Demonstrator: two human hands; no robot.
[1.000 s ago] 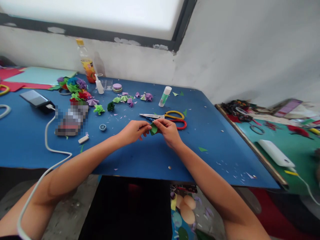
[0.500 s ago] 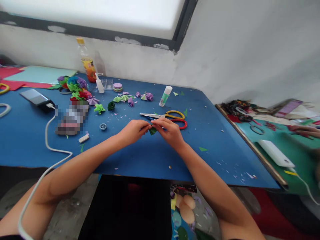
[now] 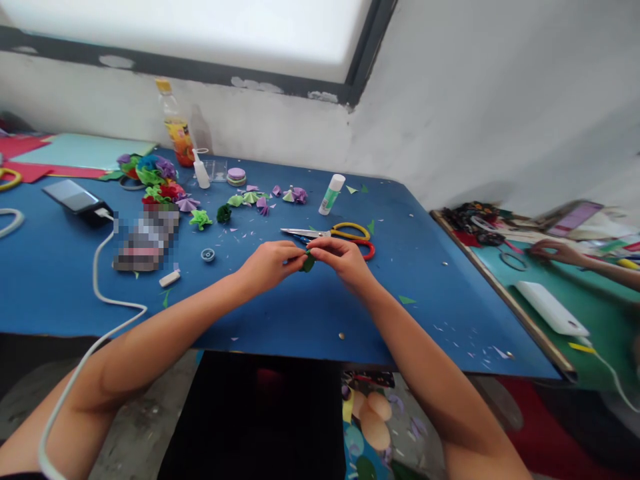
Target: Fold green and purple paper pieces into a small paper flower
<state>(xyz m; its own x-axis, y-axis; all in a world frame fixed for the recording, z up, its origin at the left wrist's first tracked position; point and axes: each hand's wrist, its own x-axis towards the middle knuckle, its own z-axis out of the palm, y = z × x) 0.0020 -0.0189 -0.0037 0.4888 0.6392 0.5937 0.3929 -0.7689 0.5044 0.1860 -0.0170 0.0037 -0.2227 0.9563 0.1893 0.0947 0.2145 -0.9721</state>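
You are facing a blue tabletop pushed against a white plaster wall, with a dark-framed window above it. A second tabletop covered in green stands just to the right, where another person's hand rests.

Your left hand and right hand meet near the middle of the blue tabletop, fingertips pinched together on one small folded piece of dark green paper. It sits between the two hands, held just above the surface, with both hands clamped on it.

Just behind your hands lie two pairs of scissors: one yellow-handled pair and one red-handled pair, mostly hidden by your right hand. One white glue stick with a green label stands beyond them. Further left you have one plastic bottle of orange drink, one small white squeeze bottle, a heap of crumpled paper flowers, one dark phone and one white cable. Paper scraps dot the surface.
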